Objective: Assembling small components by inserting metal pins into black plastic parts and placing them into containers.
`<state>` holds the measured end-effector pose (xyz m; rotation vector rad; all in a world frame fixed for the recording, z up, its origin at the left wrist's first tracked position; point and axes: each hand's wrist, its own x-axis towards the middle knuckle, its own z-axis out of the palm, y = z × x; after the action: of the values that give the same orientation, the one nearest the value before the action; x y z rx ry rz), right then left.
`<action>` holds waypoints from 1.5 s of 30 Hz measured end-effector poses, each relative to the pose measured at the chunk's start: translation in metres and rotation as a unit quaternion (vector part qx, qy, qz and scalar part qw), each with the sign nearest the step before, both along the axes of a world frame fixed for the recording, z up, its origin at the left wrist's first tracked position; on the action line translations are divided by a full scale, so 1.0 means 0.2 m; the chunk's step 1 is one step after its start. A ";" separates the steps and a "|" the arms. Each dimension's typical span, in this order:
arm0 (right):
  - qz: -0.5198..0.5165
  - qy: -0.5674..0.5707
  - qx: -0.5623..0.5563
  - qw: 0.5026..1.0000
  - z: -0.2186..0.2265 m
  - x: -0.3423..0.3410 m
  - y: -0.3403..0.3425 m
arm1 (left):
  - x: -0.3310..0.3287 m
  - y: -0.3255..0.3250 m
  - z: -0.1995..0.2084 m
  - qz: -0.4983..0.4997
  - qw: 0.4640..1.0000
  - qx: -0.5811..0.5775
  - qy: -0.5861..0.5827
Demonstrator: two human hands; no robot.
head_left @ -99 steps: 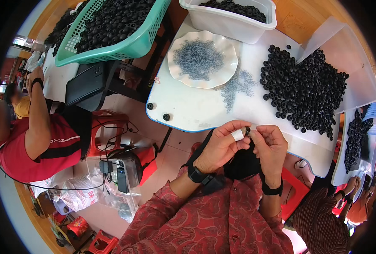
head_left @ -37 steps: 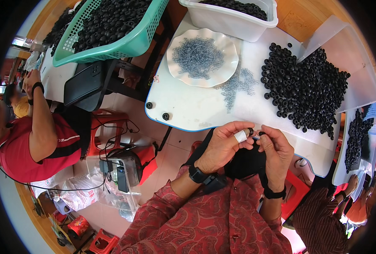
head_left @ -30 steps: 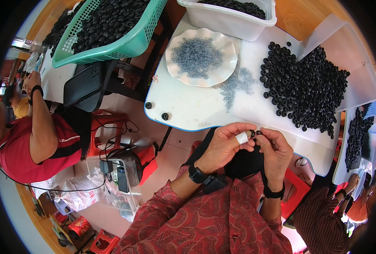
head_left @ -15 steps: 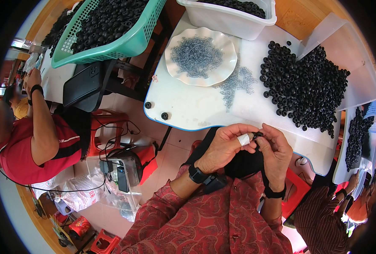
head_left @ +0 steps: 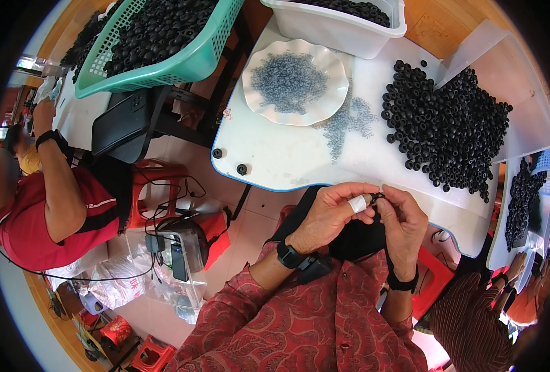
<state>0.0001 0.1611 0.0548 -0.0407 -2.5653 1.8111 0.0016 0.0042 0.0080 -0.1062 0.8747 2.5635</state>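
In front of my chest, just beyond the table's near edge, my two hands meet at a small black ring-shaped piece (head_left: pixel 374 199). My left hand (head_left: pixel 337 211), with white tape around one finger, pinches it from the left. From the other side, the thumb and fingers of my right hand (head_left: pixel 405 217) close on the same piece. Fingertips partly hide it. A large heap of similar black round pieces (head_left: pixel 448 124) lies on the table beyond my right hand. Farther off, a wavy-edged white plate (head_left: pixel 253 102) carries many tiny grey-blue translucent pieces (head_left: pixel 287 80), some spilled beside it.
Two loose black pieces (head_left: pixel 242 168) sit near the table's left edge. A white bin (head_left: pixel 343 31) and a tilted clear bin (head_left: pixel 523 93) stand on the table (head_left: pixel 275 155). At left are a green basket (head_left: pixel 182 68) of black pieces and a person in red (head_left: pixel 70 204).
My hands stay almost in place, with slight finger movement around the black piece. The person at left has shifted an arm. The view has moved slightly.
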 end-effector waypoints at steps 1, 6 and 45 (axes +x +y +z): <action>-0.020 -0.018 -0.015 1.000 0.02 0.00 -0.02 | 0.00 0.00 0.00 -0.001 1.000 -0.003 -0.001; -0.029 -0.044 -0.033 0.998 0.02 0.00 -0.02 | 0.00 0.00 -0.01 0.000 1.000 -0.001 -0.002; -0.003 0.010 -0.114 0.993 -0.01 0.00 -0.03 | -0.01 0.02 -0.01 0.032 0.992 0.113 -0.037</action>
<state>0.0004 0.1545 0.0535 -0.0307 -2.3285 2.0810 -0.0010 0.0078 0.0055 -0.1621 0.5587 2.6803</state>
